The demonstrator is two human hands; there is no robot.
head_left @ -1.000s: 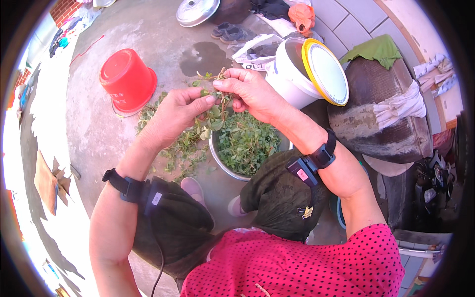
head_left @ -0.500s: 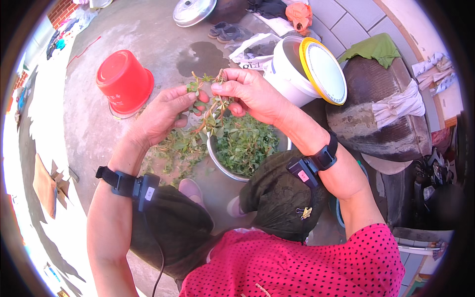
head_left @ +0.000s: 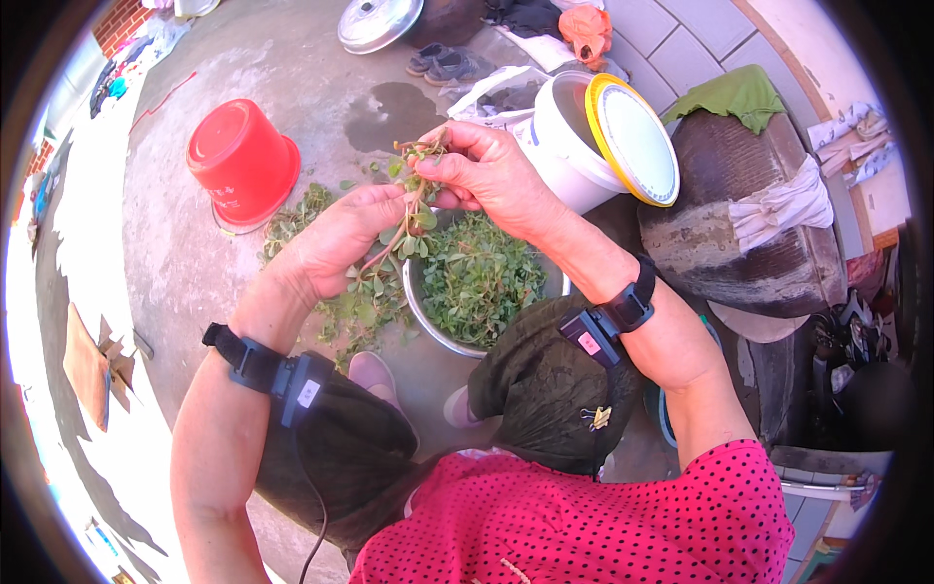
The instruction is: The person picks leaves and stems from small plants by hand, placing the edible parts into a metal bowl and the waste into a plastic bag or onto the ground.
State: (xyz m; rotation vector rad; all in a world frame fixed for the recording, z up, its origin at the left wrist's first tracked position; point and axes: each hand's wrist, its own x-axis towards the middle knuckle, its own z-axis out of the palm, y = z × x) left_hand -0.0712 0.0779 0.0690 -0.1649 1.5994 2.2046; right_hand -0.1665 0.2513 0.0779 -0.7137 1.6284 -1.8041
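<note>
**Green sprig up between both hands, above the metal basin's edge!**

And here it is, front and centre: a leafy sprig [head_left: 416, 212], raised over the floor [head_left: 321, 97], its reddish stem slanting down to the left. The right hand [head_left: 484, 170] has the top of it, thumb and fingers pinched tight around the stems. The left hand [head_left: 342, 236] comes in from the other side, thumb and fingers narrow, tips right at the leaves; whether they grip a piece, I cannot tell from here!

Just below and to the right, the metal basin [head_left: 410, 296] sits by the person's right knee, well filled with green leaves [head_left: 484, 280]. To its left, a loose spread of plants [head_left: 362, 313] lies on the floor, running up behind the left forearm toward the red bucket [head_left: 239, 161], which stands upside down.

Over on the right flank, a white bucket [head_left: 561, 161] with a yellow-rimmed lid [head_left: 634, 141] at its side, and beyond it a big dark vessel [head_left: 700, 190] wearing a green cloth [head_left: 735, 97] and a whitish cloth [head_left: 783, 211].

Up at the far end: a silver pot lid [head_left: 379, 23], dark shoes [head_left: 451, 65], an orange bag [head_left: 587, 35]. Both forearms carry black straps [head_left: 255, 363], and a gold clip [head_left: 598, 419] shines on the dark trousers [head_left: 545, 389].
</note>
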